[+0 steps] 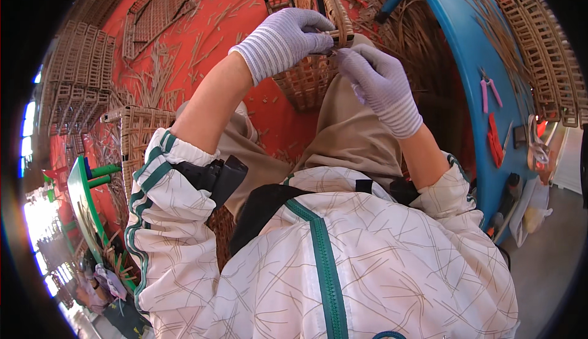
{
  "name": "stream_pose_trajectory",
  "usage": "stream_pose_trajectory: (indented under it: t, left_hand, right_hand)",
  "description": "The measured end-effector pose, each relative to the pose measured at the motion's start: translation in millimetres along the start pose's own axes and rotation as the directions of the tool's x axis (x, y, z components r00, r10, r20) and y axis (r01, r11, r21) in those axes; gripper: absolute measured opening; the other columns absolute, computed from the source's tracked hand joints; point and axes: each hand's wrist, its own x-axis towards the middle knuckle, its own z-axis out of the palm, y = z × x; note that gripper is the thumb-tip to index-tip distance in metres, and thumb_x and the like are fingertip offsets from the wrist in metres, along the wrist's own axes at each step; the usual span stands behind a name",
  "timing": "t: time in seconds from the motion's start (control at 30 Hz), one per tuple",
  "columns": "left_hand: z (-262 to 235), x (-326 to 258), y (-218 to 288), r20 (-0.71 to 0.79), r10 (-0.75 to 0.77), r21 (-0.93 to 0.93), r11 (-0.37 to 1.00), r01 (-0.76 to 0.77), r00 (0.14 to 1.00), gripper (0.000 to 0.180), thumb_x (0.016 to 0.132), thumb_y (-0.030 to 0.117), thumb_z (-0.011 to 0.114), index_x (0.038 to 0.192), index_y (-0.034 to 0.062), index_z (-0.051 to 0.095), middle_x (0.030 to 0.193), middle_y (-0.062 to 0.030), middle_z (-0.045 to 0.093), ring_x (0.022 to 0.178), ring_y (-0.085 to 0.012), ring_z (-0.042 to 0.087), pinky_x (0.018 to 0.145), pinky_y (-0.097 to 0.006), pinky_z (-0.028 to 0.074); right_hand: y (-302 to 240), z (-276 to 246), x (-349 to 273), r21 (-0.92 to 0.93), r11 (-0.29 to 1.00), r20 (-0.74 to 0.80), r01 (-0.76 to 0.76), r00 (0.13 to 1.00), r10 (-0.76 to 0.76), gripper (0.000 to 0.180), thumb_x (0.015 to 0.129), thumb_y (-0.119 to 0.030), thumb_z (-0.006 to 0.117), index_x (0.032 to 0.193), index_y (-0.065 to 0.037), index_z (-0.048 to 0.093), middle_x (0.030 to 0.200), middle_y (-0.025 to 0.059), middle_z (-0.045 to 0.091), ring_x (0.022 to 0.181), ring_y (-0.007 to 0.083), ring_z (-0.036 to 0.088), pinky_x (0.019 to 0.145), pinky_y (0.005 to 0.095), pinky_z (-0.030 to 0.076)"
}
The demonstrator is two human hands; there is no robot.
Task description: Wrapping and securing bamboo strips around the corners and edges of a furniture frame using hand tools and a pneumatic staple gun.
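Both my hands wear light purple knit gloves with white stripes. Between my knees a brown woven basket with an open lattice side stands tilted. My left hand is closed on the basket's rim near a corner, fingers bent over the edge. Just to the right, my right hand pinches with thumb and forefinger right at that same corner. Whatever lies in this pinch is too small and too covered to make out; the fingertips of both hands nearly meet.
Loose straw-like strips litter the red floor covering. On the right stands a blue table with pink-handled cutters and a red-handled tool. Stacked woven baskets rise at the left, beside a green-edged stool.
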Motion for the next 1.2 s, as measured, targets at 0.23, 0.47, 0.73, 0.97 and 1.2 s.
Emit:
stream_pose_trajectory:
  t: [0.23,0.47,0.73,0.97,1.2]
  left_hand:
    - [-1,-1,11,0.049,-0.053,-0.123,0.991,0.059,0.997,0.044,0.094,0.029,0.066,0.127,0.0017,0.061,0.099,-0.0052,0.071,0.090,-0.0120,0.066,0.074,-0.027,0.053]
    - [-1,-2,17,0.047,-0.086,-0.010,0.996,0.086,0.995,0.046,0.092,0.031,0.067,0.127,0.0016,0.062,0.101,-0.0051,0.068,0.088,-0.0121,0.064,0.070,-0.027,0.054]
    - [2,0,5,-0.012,0.024,-0.002,1.000,-0.024,1.000,0.038,0.093,0.020,0.065,0.123,-0.0031,0.062,0.100,-0.0062,0.069,0.092,-0.0124,0.064,0.078,-0.028,0.053]
    - [4,-3,6,-0.143,0.130,0.173,0.979,-0.104,0.981,0.031,0.091,0.022,0.066,0.114,0.0002,0.065,0.096,-0.0177,0.069,0.089,-0.0265,0.069,0.081,-0.035,0.054]
    - [10,-11,20,-0.217,0.116,0.328,0.944,-0.040,0.969,0.025,0.092,0.031,0.059,0.099,0.0085,0.067,0.084,-0.0200,0.069,0.082,-0.0391,0.067,0.076,-0.048,0.054]
  right_hand:
    - [36,-12,-6,0.135,0.938,-0.088,0.319,0.947,-0.310,0.026,0.095,0.000,0.059,0.119,-0.001,0.065,0.093,0.0075,0.067,0.074,0.0120,0.064,0.067,0.0251,0.052]
    - [43,-15,18,-0.484,0.477,0.117,0.734,0.594,-0.796,0.033,0.085,0.004,0.068,0.115,-0.009,0.071,0.099,0.0088,0.066,0.082,0.0186,0.065,0.070,0.0270,0.054]
    - [40,9,24,0.170,0.820,-0.098,0.547,0.837,-0.538,0.013,0.097,-0.003,0.058,0.104,-0.001,0.069,0.089,0.0059,0.066,0.067,0.0124,0.062,0.059,0.0236,0.050]
    - [32,21,20,0.367,0.869,-0.074,0.331,0.942,-0.328,0.018,0.104,-0.009,0.047,0.096,0.000,0.061,0.074,0.0045,0.060,0.054,0.0079,0.052,0.051,0.0208,0.040]
    - [26,23,11,0.159,0.926,-0.097,0.343,0.939,-0.331,0.018,0.104,-0.008,0.047,0.093,-0.001,0.059,0.071,0.0012,0.054,0.059,0.0068,0.047,0.052,0.0223,0.036]
